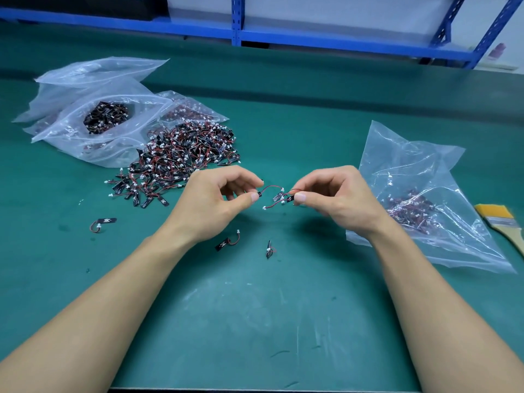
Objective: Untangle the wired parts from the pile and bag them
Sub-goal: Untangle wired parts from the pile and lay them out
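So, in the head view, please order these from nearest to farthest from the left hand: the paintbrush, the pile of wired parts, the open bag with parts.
From the left hand:
1. pile of wired parts, just behind it.
2. open bag, farther back-left.
3. paintbrush, far right edge.

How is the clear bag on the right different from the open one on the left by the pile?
The left bag gapes open, showing a dark clump of wired parts; the right bag lies flatter, its parts seen through the plastic. The left bag rests on other bags and touches the pile; the right bag lies alone beside a brush. Both are clear plastic.
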Demonstrator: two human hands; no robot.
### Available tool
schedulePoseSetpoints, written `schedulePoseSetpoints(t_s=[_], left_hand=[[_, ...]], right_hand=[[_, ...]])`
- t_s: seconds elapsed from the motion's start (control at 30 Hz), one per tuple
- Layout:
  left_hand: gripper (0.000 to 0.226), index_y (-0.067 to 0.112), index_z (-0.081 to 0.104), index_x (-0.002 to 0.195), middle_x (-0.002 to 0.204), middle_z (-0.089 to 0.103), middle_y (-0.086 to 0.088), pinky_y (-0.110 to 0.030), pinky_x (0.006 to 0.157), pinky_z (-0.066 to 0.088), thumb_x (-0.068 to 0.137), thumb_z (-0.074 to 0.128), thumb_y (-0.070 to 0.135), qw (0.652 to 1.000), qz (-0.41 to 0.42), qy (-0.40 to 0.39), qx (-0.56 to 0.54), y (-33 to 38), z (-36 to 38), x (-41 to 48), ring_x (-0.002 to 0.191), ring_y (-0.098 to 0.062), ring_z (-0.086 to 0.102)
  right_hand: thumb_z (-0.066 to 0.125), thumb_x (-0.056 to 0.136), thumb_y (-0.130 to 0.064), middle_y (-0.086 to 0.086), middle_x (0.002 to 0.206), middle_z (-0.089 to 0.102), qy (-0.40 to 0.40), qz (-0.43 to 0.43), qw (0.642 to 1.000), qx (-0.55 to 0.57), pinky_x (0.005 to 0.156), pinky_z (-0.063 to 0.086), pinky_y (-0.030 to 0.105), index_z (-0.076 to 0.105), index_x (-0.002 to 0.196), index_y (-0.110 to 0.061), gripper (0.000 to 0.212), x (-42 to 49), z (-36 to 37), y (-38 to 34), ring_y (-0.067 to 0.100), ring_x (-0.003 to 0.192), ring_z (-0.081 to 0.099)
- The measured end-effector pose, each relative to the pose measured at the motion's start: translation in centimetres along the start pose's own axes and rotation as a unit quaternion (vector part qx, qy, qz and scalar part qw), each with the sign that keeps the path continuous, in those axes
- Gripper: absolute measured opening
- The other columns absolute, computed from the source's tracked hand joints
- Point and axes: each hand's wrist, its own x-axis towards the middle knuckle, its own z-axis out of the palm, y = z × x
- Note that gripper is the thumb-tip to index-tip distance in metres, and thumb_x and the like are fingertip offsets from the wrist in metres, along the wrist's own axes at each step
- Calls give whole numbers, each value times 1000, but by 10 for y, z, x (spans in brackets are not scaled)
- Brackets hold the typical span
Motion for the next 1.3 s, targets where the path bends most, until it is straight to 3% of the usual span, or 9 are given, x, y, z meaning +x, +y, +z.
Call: schedulePoseSetpoints(t_s=[0.23, 0.37, 0.43, 0.6, 0.7, 0.83, 0.97, 1.17, 1.3], left_hand=[[18, 22, 77, 90, 75, 73, 9, -19, 69, 51, 83, 78, 6, 997, -32, -54, -32, -1, -7, 0, 65, -7, 62], [15, 22, 80, 83, 66, 73, 6, -14, 58, 46, 79, 82, 8, 993, -42, -106, -14, 4, -10, -3, 56, -5, 61], [15, 22, 80, 80, 64, 73, 6, -15, 56, 47, 77, 83, 7, 990, -47, -135, -4, 6, -9, -4, 55, -6, 62], [12, 36, 78, 73, 52, 61, 27, -9, 46, 32, 74, 84, 26, 974, -42, -193, 111, 7, -6, -7, 41, -1, 43], [7, 42, 78, 76, 50, 56, 31, -13, 47, 30, 74, 84, 39, 963, -47, -211, 159, 7, -6, -7, 45, -1, 44], [8, 48, 77, 80, 57, 62, 27, -20, 51, 31, 77, 82, 43, 968, -33, -210, 133, 4, -9, -5, 46, -4, 44], [7, 43, 78, 83, 63, 66, 25, -11, 47, 30, 78, 82, 40, 974, -12, -190, 125, -1, -19, -1, 45, -4, 44], [17, 34, 78, 78, 65, 70, 17, -7, 50, 34, 68, 90, 39, 951, -46, -273, 137, -9, -34, -1, 51, 2, 54], [17, 35, 77, 77, 66, 71, 19, -8, 53, 37, 68, 90, 38, 949, -55, -275, 146, -13, -36, 1, 54, 3, 57]], right_hand=[[74, 80, -18, 7, 77, 62, -43, 44, 998, 30, 49, 25, 19, 76, 72, -24, 10, -3, -18, -4, 21, 55, 26], [77, 78, -24, 21, 79, 62, -94, 89, 991, -38, 49, 25, 20, 77, 73, -23, 6, -6, -29, -6, 14, 52, 32], [80, 79, -21, 13, 76, 66, -132, 103, 984, -58, 54, 32, 17, 78, 74, -21, 5, -8, -31, -5, 9, 55, 43], [81, 83, -13, 10, 81, 74, -172, 132, 972, -95, 72, 40, 34, 81, 79, -18, 7, -8, -26, -3, 15, 71, 56], [81, 81, -19, 13, 86, 76, -191, 146, 966, -99, 75, 43, 43, 83, 82, -22, 4, -8, -23, -3, 25, 78, 59], [77, 76, -30, 8, 83, 70, -186, 144, 968, -90, 71, 36, 33, 83, 83, -25, 11, -7, -22, -3, 19, 76, 50], [76, 87, -13, -7, 73, 61, -183, 122, 971, -94, 62, 34, 19, 83, 86, -23, 12, -6, -26, -1, 12, 69, 46], [75, 76, -20, -5, 60, 61, -194, 136, 966, -107, 54, 34, 12, 81, 80, -22, 8, -9, -34, 1, 6, 55, 46], [81, 71, -30, 6, 66, 72, -213, 178, 951, -134, 64, 42, 24, 79, 86, -21, 18, -10, -37, 2, 12, 64, 62]])
